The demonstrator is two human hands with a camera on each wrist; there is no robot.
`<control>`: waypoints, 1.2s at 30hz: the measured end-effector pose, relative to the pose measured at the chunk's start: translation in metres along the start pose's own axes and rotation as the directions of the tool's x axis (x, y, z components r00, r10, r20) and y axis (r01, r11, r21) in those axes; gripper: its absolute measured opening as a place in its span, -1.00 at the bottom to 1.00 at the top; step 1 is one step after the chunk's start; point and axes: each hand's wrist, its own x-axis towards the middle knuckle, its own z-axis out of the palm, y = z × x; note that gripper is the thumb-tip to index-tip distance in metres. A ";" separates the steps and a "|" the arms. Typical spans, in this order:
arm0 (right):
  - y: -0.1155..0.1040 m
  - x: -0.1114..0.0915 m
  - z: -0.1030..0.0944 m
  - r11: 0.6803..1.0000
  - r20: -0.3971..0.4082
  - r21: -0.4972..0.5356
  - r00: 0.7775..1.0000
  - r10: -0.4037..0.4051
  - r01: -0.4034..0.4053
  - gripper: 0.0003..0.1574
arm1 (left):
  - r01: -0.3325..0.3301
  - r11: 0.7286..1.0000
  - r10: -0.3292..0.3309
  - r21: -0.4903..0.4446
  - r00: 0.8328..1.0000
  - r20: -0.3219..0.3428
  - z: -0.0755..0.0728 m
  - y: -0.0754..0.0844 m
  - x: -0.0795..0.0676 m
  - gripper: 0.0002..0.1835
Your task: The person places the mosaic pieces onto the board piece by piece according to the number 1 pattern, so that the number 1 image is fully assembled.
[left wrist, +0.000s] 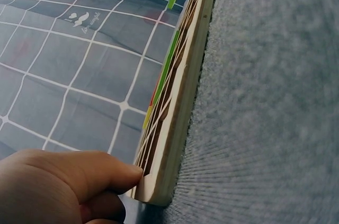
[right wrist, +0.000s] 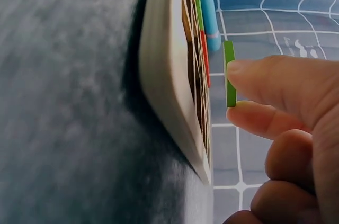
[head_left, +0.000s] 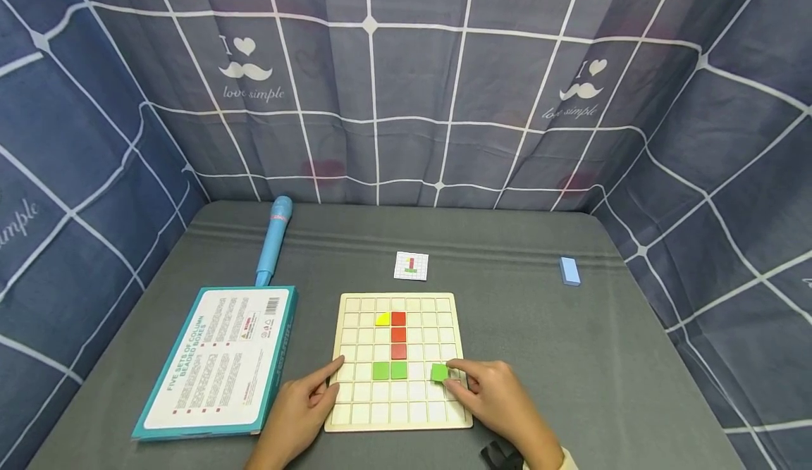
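Note:
A wooden grid board [head_left: 354, 413] lies flat in front of me, with square cells. On it are a yellow tile [head_left: 383, 320], three red tiles [head_left: 398, 335] in a column below each other, and two green tiles [head_left: 380, 370] side by side. My right hand [head_left: 497, 392] pinches another green tile [head_left: 439, 373] between thumb and index finger; the right wrist view shows this held tile [right wrist: 230, 73] raised off the board's surface. At the board's left edge, my left hand [head_left: 298, 410] touches the rim with extended index finger and thumb.
Behind the board lies a small pattern card [head_left: 411, 266] with a printed grid. A teal and white box [head_left: 216, 357] is at the left, and a blue microphone-shaped object [head_left: 274, 237] lies beyond it. A small blue block [head_left: 569, 271] sits at the right. Patterned curtains [head_left: 406, 89] surround the table.

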 end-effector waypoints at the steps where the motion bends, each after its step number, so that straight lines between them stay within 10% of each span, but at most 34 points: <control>1: -0.001 0.002 0.001 1.000 0.005 0.000 1.000 -0.002 0.002 -0.75 | 0.000 1.000 0.000 0.001 1.000 0.000 0.000 0.000 0.000 -0.60; 36: -0.017 0.028 0.026 0.999 0.140 -0.050 0.990 0.014 -0.007 -0.67 | -0.017 1.000 0.017 -0.013 1.000 0.012 -0.004 0.004 -0.002 -0.59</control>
